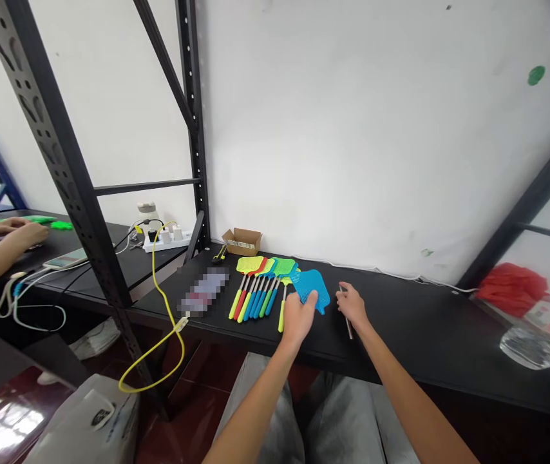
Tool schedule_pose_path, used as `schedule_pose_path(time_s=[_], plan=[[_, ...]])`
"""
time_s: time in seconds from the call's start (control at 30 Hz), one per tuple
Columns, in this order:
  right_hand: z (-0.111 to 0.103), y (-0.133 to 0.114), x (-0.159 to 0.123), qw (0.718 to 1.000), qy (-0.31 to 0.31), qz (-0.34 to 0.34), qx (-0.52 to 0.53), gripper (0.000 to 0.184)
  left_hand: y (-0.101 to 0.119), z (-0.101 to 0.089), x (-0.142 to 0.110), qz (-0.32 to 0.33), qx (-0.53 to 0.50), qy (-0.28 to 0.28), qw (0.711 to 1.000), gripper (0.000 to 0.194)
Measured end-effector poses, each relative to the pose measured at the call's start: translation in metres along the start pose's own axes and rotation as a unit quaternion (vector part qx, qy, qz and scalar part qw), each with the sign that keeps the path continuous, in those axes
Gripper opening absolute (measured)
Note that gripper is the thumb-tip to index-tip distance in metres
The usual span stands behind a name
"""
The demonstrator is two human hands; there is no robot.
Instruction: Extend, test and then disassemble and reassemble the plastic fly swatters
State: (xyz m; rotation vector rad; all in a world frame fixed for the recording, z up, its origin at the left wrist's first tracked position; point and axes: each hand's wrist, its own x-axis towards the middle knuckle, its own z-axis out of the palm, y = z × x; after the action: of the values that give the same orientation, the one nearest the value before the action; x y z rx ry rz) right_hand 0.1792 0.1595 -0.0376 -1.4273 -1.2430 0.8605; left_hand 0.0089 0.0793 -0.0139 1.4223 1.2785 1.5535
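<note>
Between the thumb and fingers of my left hand (299, 317) is a blue fly swatter head (312, 290), a flat mesh piece held just over the black table. My right hand (353, 303) is closed on a thin metal rod (349, 328) that slants down toward the table's front edge. Rod and blue head are apart. Left of my hands lies a row of several fly swatters (257, 303) with yellow, red, blue and green handles, their mesh heads overlapping toward the wall. One swatter with a yellow handle (281, 316) lies right beside my left hand.
A small open cardboard box (243, 241) stands by the wall. A blurred-out phone-like object (205, 291) and a yellow cable (161, 293) lie left, near a black shelf post (62, 148). A red plastic bag (511, 290) sits far right. A co-worker's hands (21, 232) are far left.
</note>
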Motion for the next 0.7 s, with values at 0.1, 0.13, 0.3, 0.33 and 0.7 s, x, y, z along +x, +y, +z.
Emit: schedule_pose_path(time_s=[0.1, 0.13, 0.3, 0.33, 0.7], plan=[[0.004, 0.006, -0.002, 0.989, 0.063, -0.060, -0.121, 0.038, -0.008, 0.005, -0.003, -0.015, 0.068, -0.031, 0.997, 0.035], [0.004, 0.008, -0.005, 0.982, 0.071, -0.082, -0.153, 0.036, -0.009, 0.007, -0.003, -0.019, 0.086, -0.040, 0.995, 0.035], [-0.005, 0.004, -0.026, 0.990, 0.073, -0.115, -0.046, 0.050, -0.010, 0.022, -0.002, -0.018, 0.109, -0.096, 0.989, 0.041], [-0.008, 0.002, -0.031, 0.994, 0.054, -0.086, 0.027, 0.059, -0.010, 0.026, -0.002, -0.015, 0.112, -0.101, 0.988, 0.041], [-0.118, 0.042, -0.020, 0.975, 0.158, -0.059, -0.148, 0.058, 0.005, -0.026, -0.001, 0.018, 0.462, -0.060, 0.884, 0.043]])
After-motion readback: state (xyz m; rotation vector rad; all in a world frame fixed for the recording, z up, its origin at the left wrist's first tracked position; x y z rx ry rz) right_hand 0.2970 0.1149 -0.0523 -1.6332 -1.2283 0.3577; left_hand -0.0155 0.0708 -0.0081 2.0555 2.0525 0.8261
